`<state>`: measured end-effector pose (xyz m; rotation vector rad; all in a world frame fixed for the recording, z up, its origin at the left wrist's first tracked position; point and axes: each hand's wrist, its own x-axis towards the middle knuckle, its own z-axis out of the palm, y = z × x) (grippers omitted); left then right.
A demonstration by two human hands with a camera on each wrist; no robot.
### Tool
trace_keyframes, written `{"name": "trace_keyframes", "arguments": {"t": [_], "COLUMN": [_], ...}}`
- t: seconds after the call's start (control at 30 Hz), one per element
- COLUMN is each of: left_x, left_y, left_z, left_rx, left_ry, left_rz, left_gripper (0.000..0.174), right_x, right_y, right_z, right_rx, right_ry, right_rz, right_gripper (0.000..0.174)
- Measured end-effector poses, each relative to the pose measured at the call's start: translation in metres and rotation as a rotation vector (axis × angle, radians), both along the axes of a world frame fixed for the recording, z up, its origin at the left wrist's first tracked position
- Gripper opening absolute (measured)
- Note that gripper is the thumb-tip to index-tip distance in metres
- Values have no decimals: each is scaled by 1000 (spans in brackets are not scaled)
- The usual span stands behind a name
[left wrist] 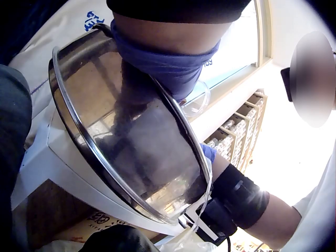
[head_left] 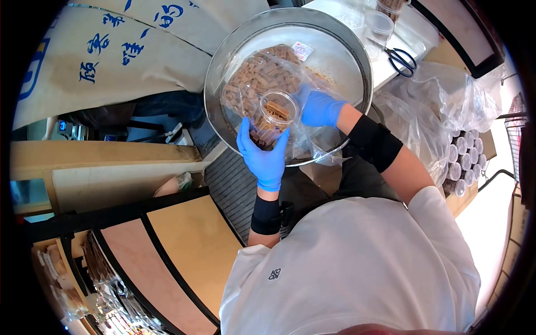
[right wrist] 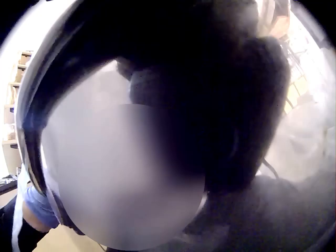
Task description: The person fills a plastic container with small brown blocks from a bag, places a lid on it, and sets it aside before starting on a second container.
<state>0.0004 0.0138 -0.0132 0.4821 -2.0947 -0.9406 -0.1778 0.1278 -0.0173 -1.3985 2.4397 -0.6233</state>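
Note:
In the head view my blue-gloved left hand (head_left: 263,162) grips a clear round plastic jar (head_left: 281,99) from below, its open mouth facing up. Several brown stick-like pieces (head_left: 274,110) lie inside. Beside the jar, on its right, my blue-gloved right hand (head_left: 324,108) is over a clear plastic bag (head_left: 312,133); its fingers are blurred, and I cannot tell what they hold. A heap of short brown pieces (head_left: 254,78) fills the bag within a large round metal pan (head_left: 365,61). The left wrist view shows the left glove (left wrist: 163,65) over the pan's rim.
Black-handled scissors (head_left: 402,61) and clear plastic tubs (head_left: 379,23) lie on the white table at the upper right. Loose clear plastic (head_left: 413,106) hangs beside the pan. Stacked lidded jars (head_left: 466,159) stand farther right. A beige cloth with blue writing (head_left: 111,61) is at the upper left.

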Motion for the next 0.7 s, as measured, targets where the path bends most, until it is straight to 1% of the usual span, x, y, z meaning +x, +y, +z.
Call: {"name": "trace_keyframes", "arguments": {"t": [0.03,0.1,0.13,0.2,0.23,0.3,0.33,0.4,0.43,0.47,0.5,0.53,0.6,0.63,0.7], "left_x": [0,0,1,1,0,0,0,0,-1,-1,-1,0,0,0,0], "left_y": [0,1,1,0,0,-3,-2,0,0,0,-1,-1,-2,-2,-2], "left_z": [1,4,5,5,4,0,-1,1,2,2,2,2,3,4,4], "left_rx": [-9,-26,-40,-61,-81,-91,-100,-69,-43,-45,-64,-83,-106,-128,-133], "left_ry": [2,-7,-15,-21,-28,-22,-18,-13,-2,2,-5,-14,-19,-22,-25], "left_rz": [2,-3,-8,-2,4,2,0,-5,-14,-16,-13,-8,-5,-8,-9], "left_gripper": [91,91,91,91,91,91,91,91,91,91,91,91,91,90,91], "right_x": [5,12,8,-3,-4,0,2,8,8,6,8,8,10,10,9], "right_y": [2,3,3,2,3,5,8,14,13,11,8,8,8,7,8], "right_z": [4,9,6,3,3,4,14,31,23,7,9,12,20,15,6], "right_rx": [-1,3,2,-28,-28,-151,-147,-97,-97,-19,60,59,204,204,76], "right_ry": [0,32,32,-22,-21,-27,-27,-116,-115,-97,-80,-80,-184,-185,-61], "right_rz": [-1,-103,-102,59,60,-24,-18,14,14,34,55,57,27,29,30], "right_gripper": [34,33,33,32,32,33,33,37,37,40,43,43,47,47,42]}}
